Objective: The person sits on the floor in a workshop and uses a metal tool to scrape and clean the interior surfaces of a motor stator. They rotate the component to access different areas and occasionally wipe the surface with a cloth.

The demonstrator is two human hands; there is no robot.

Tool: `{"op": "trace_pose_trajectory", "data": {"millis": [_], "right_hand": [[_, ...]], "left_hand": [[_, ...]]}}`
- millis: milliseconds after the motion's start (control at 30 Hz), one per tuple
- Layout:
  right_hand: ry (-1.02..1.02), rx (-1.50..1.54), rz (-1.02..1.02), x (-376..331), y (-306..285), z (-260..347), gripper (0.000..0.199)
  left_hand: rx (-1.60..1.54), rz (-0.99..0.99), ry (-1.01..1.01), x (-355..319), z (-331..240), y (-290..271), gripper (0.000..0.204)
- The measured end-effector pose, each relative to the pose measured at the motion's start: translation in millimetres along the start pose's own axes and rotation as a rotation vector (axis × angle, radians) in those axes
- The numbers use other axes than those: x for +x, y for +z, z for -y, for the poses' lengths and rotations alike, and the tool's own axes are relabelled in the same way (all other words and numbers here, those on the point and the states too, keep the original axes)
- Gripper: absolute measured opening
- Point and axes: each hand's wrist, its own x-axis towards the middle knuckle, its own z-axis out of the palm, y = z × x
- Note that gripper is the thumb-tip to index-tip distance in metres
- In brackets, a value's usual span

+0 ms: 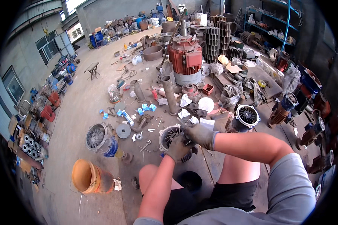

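Both my hands wear dark grey work gloves and meet in front of my knees. My left hand [179, 149] is closed, and my right hand [200, 135] is closed right beside it. Some small dark thing sits between them, mostly covered by the fingers, so its kind does not show. Just beneath and beyond them stands a pump body [165, 139] with a pale metal rim and curved radial vanes inside. My gloves hide its right side. A ribbed dark lower part shows under my left hand.
An orange bucket [83, 176] and a blue vaned pump [97, 138] stand at left. Nearby lie a wrench [145, 145], a grey disc [123, 131] and a blue-and-white tube [128, 117]. Beyond rise a metal pipe [169, 95] and a big red motor [184, 56]. Another vaned pump [247, 115] is at right.
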Motion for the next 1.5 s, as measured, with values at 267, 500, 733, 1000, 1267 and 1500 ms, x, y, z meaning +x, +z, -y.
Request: {"op": "trace_pose_trajectory", "data": {"millis": [267,500,733,1000,1267,1500], "right_hand": [[-1.237,-1.266,-0.124,-13,-57,19,0.049],[-1.191,-1.729,0.219,-16,-55,54,0.025],[-0.363,-1.375,0.322,-29,-27,65,0.069],[-0.459,-1.051,0.316,-2,-36,42,0.056],[-0.335,-0.211,-0.204,11,-16,-29,0.042],[-1.386,-1.451,0.085,-7,-56,34,0.049]], "left_hand": [[0.061,0.035,-0.049,1,-12,-4,0.033],[0.104,0.018,0.099,-3,23,9,0.04],[0.243,0.129,0.04,-4,41,22,0.04],[0.108,0.059,0.032,1,16,11,0.037],[-0.097,0.046,-0.083,5,-14,-6,0.032],[0.029,0.053,0.012,0,-7,2,0.033]]}}
